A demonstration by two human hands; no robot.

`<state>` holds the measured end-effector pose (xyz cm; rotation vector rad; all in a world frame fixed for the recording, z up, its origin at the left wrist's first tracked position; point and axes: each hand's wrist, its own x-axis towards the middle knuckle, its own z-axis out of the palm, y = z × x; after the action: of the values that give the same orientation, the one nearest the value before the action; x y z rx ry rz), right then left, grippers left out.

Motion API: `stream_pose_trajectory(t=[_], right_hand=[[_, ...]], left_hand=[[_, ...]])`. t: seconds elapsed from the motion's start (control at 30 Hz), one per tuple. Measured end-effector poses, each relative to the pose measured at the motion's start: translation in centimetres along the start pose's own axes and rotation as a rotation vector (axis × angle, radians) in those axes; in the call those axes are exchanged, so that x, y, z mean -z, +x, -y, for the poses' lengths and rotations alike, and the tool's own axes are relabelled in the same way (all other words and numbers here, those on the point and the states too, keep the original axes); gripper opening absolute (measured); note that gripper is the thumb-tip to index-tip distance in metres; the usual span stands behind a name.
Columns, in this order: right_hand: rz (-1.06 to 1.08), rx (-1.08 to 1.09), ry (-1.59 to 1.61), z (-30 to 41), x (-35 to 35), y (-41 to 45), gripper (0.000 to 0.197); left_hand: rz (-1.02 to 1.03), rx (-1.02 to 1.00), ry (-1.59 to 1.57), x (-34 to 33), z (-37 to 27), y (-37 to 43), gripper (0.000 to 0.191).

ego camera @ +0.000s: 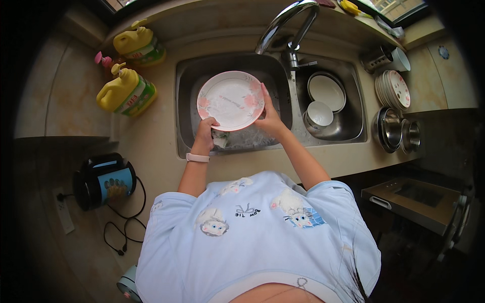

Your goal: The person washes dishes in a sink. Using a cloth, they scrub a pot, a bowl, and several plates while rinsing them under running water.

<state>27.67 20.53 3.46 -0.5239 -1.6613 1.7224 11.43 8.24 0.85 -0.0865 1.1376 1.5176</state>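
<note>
Over the left basin of a steel double sink (189, 140), I hold a white plate (227, 100) with a pink rim and pink flower print. My left hand (205, 133) grips its lower left edge, thumb on the upper face. At the plate's right edge is my right hand (269, 113), its fingers along the side and partly behind. A pale crumpled cloth (220, 139) shows just below the plate beside my left hand; whether that hand touches it is unclear. Suds and water lie in the basin below. The chrome faucet (278, 22) arches above the basin's back right.
The right basin has a white bowl (320, 113) and an oval dish (326, 92). Stacked plates (398, 89) and steel bowls (390, 128) stand on the right counter. Yellow detergent jugs (129, 91) stand at left, near a black electric kettle (104, 181) and loose cord (125, 231).
</note>
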Motion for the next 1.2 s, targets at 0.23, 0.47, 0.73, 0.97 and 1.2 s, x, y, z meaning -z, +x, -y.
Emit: stream_pose_trajectory(t=[0.23, 0.47, 0.73, 0.97, 1.2], right_hand=[[-0.176, -0.719, 0.816, -3.8, 0.8, -1.8, 0.058], [-0.257, -0.817, 0.482, -5.2, 1.5, -2.6, 0.042], [-0.198, -0.879, 0.045, -4.0, 2.1, -3.6, 0.017], [-0.124, -0.729, -0.121, -3.0, 1.6, -4.2, 0.015], [-0.335, -0.761, -0.104, -2.3, 1.6, -5.1, 0.009]], left_hand=[[-0.084, -0.141, 0.284, 0.5, 2.0, 1.3, 0.036], [-0.259, -0.414, 0.713, 4.0, 4.5, 4.3, 0.031], [-0.444, -0.463, 1.228, 0.7, 1.7, 1.3, 0.044], [-0.542, -0.451, 1.276, -0.4, -0.1, 2.5, 0.051], [-0.641, -0.761, 1.264, 0.6, 0.8, 4.4, 0.049]])
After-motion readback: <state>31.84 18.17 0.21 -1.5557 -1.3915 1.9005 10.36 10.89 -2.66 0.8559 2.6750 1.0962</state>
